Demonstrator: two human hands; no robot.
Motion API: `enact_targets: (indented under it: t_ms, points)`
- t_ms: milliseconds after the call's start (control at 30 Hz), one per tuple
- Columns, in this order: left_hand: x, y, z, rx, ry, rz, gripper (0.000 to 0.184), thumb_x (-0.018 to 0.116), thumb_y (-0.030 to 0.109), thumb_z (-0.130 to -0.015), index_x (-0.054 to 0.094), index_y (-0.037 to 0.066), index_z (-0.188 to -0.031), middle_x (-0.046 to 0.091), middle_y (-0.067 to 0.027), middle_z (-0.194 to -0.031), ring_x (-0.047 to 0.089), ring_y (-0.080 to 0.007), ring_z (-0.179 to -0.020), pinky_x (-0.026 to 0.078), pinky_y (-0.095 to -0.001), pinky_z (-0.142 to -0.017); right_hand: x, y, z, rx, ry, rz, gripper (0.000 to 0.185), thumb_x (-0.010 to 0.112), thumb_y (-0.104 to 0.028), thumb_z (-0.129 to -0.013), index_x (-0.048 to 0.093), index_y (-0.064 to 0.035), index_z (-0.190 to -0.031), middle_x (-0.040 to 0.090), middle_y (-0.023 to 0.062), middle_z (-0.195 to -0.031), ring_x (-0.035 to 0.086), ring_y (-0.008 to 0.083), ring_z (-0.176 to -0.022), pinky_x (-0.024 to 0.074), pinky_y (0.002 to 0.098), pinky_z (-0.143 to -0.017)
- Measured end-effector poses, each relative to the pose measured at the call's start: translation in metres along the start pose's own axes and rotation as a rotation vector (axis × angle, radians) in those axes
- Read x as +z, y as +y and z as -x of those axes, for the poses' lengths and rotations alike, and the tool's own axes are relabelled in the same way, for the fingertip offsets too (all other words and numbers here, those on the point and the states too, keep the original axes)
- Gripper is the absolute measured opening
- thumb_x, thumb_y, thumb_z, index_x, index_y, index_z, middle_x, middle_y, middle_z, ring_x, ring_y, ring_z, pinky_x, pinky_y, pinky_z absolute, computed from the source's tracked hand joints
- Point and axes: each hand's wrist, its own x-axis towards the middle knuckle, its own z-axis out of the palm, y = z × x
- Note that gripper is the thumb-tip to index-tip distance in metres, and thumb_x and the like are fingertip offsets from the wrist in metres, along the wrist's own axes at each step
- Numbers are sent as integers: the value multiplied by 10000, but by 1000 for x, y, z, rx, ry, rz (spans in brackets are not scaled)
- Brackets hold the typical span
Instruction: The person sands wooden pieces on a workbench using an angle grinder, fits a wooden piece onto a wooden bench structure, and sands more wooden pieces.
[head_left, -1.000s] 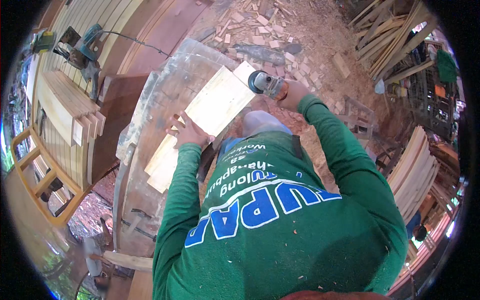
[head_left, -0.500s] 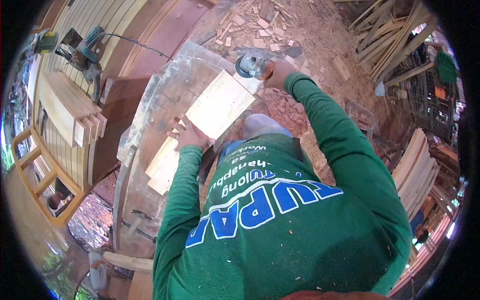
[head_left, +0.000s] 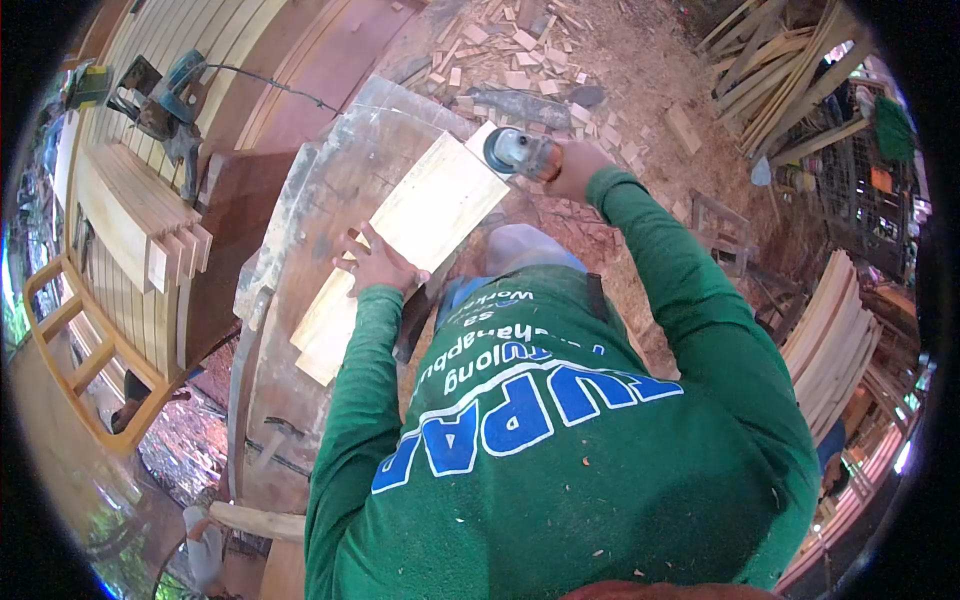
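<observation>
A pale wooden board [head_left: 440,195] lies at a slant across the worn workbench [head_left: 285,300], on top of longer pale wood that shows at both its ends. My left hand [head_left: 380,264] rests on the board with its fingers spread flat. In my right hand [head_left: 583,170] is an angle grinder [head_left: 524,152], its body wrapped by my fingers. The grinder's disc is at the far right end of the boards, over the wood that sticks out there. Whether the disc touches the wood I cannot tell.
A corded power tool [head_left: 165,95] and stacked curved wooden pieces [head_left: 150,215] sit on slatted wood at left. Below them stands a yellowish wooden frame [head_left: 95,362]. A hammer [head_left: 272,440] lies on the bench. Wood offcuts [head_left: 520,55] litter the ground, and long strips [head_left: 790,75] lean at right.
My right hand has brought the angle grinder slightly right and nearer to me, onto the boards' far end. My left hand stays on the board almost unmoved.
</observation>
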Motion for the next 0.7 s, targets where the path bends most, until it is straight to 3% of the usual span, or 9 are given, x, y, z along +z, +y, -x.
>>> enact_targets:
  t_ms: [133, 300, 333, 533, 633, 700]
  points:
    - [-3, 1, 1, 0, -5, 8, 1515, 998, 445, -516, 25, 220, -1655, -46, -188, -1717, 23, -570, -1532, 361, -845, -1015, -18, -32, -26, -36, -14, 1, 475, 769, -374, -696, 735, -54, -1045, 745, 222, -984, 720, 395, -967, 582, 467, -905]
    - [-4, 4, 1, 4, 25, 7, 1513, 1001, 433, -512, 32, 218, -1655, -20, -187, -1717, 38, -569, -1532, 373, -830, -1021, 7, -7, -54, -60, 22, 102, 451, 766, -362, -694, 749, -64, -1032, 746, 220, -1049, 719, 397, -993, 579, 469, -916]
    - [-3, 2, -1, -1, 16, 0, 1531, 1003, 435, -508, 15, 224, -1658, -22, -186, -1720, 38, -572, -1532, 380, -821, -1024, 12, -3, -44, -11, 30, 48, 437, 793, -319, -649, 695, -28, -959, 735, 226, -936, 708, 409, -910, 582, 468, -841]
    - [-1, 0, 1, 11, 20, -17, 1531, 998, 464, -516, 15, 218, -1663, -30, -194, -1724, 32, -581, -1529, 385, -810, -1029, 20, 26, 15, -137, 107, 74, 485, 816, -345, -644, 682, -58, -1011, 728, 213, -986, 699, 402, -939, 576, 463, -849]
    - [-2, 0, 2, 21, 10, -7, 1504, 987, 460, -546, 6, 215, -1660, -62, -205, -1718, 21, -572, -1533, 371, -826, -1024, 21, 34, 10, -15, 156, -71, 484, 818, -347, -644, 680, -57, -1007, 726, 199, -967, 696, 402, -912, 575, 456, -847]
    - [-3, -1, 2, 18, -2, -12, 1501, 983, 463, -554, -4, 220, -1659, -79, -208, -1716, 13, -568, -1535, 362, -836, -1021, 27, 35, 7, -52, 109, -44, 483, 820, -340, -644, 682, -55, -1009, 726, 200, -965, 696, 401, -912, 575, 454, -852]
